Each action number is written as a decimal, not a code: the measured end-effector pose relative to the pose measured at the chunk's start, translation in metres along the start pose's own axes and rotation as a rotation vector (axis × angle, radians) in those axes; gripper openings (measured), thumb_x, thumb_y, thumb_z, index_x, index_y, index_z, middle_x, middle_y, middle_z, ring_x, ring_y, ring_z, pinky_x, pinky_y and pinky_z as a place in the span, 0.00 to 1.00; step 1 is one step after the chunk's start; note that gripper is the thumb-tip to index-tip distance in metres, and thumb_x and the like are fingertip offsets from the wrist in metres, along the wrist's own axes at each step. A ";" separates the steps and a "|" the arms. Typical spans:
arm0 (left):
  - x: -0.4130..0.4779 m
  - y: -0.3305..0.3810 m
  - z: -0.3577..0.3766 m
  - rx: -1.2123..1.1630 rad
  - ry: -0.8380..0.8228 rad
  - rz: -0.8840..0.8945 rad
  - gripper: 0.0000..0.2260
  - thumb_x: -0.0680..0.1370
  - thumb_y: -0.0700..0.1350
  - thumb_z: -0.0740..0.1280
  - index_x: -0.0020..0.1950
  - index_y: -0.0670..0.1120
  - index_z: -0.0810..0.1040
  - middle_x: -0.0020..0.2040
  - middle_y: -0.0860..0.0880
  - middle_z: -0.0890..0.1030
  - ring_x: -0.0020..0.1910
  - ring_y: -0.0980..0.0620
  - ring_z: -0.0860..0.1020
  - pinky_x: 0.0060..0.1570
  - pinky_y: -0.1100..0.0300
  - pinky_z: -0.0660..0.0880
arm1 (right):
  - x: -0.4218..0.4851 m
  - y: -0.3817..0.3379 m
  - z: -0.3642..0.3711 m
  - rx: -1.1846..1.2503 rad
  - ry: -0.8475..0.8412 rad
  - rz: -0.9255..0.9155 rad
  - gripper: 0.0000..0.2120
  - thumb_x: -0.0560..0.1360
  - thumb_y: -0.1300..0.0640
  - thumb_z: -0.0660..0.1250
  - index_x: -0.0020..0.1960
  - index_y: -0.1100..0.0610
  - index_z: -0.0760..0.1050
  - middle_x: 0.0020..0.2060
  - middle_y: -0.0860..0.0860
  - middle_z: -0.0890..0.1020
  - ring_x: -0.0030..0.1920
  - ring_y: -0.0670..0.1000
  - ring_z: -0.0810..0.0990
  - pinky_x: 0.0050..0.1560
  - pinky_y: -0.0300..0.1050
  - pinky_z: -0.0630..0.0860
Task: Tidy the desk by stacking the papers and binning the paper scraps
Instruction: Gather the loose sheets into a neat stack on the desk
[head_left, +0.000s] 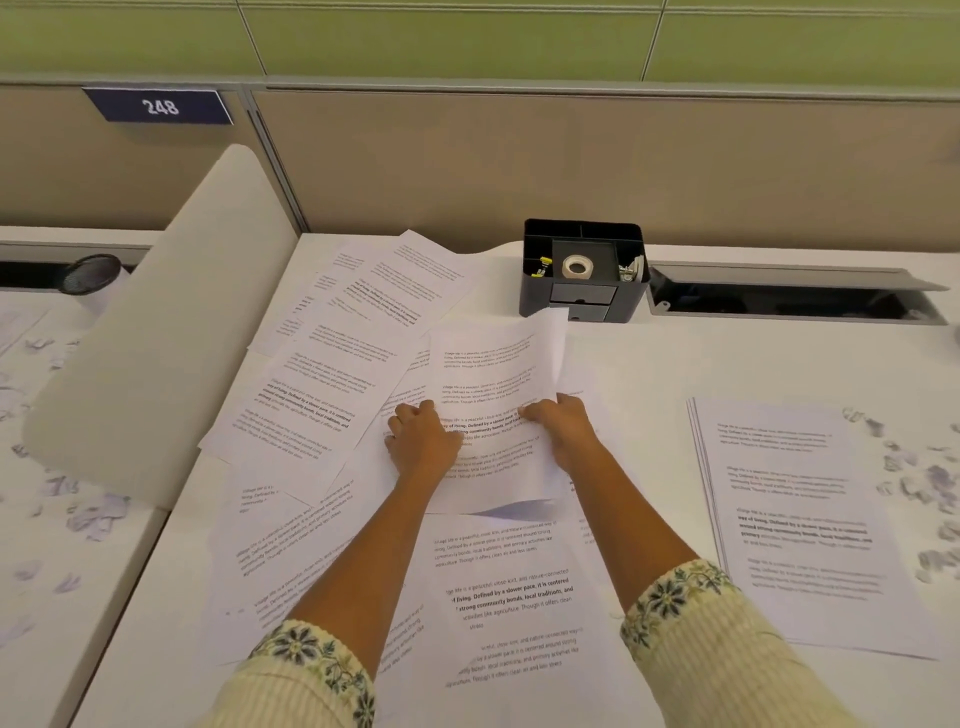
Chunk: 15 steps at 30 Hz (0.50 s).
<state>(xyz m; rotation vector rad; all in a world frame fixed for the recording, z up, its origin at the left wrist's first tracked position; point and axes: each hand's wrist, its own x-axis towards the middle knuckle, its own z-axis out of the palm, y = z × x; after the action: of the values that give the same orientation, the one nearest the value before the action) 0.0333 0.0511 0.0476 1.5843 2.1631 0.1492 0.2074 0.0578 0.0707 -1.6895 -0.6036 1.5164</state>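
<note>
Several printed white sheets (332, 364) lie fanned and overlapping across the middle and left of the white desk (727, 358). One printed sheet (493, 374) is lifted off the pile, its near edge curling above the desk. My left hand (421, 441) grips its left edge and my right hand (563, 428) grips its right edge. A squared stack of papers (795, 519) rests at the right. Torn paper scraps (914, 483) are scattered beyond the stack, near the right edge.
A black desk organiser (582, 270) with a tape roll stands at the back. An open cable tray (795, 301) runs to its right. A white divider panel (156, 332) separates a neighbouring desk on the left, strewn with more scraps (93, 514).
</note>
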 end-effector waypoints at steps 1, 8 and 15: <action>0.001 -0.002 -0.001 -0.060 -0.002 0.006 0.26 0.78 0.53 0.66 0.72 0.45 0.65 0.70 0.42 0.66 0.69 0.43 0.64 0.65 0.49 0.65 | -0.001 -0.001 0.001 0.000 -0.008 -0.006 0.17 0.72 0.70 0.67 0.61 0.66 0.75 0.54 0.61 0.82 0.53 0.63 0.81 0.55 0.56 0.79; -0.009 -0.026 -0.005 -0.382 0.078 0.073 0.18 0.80 0.43 0.62 0.70 0.45 0.70 0.66 0.44 0.74 0.64 0.44 0.74 0.65 0.46 0.71 | -0.013 0.006 -0.007 0.129 -0.028 -0.028 0.19 0.71 0.69 0.70 0.61 0.63 0.75 0.54 0.59 0.83 0.51 0.60 0.83 0.55 0.56 0.79; -0.030 -0.054 -0.011 -0.529 0.081 0.064 0.17 0.83 0.52 0.58 0.68 0.46 0.73 0.63 0.45 0.78 0.61 0.45 0.76 0.59 0.54 0.72 | -0.038 0.022 0.002 0.391 -0.084 0.145 0.19 0.69 0.70 0.71 0.60 0.62 0.78 0.53 0.59 0.84 0.53 0.62 0.83 0.57 0.62 0.78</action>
<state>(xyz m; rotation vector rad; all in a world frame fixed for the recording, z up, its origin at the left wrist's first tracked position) -0.0115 0.0067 0.0474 1.3510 1.9125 0.7495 0.1950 0.0160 0.0764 -1.3977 -0.2086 1.6879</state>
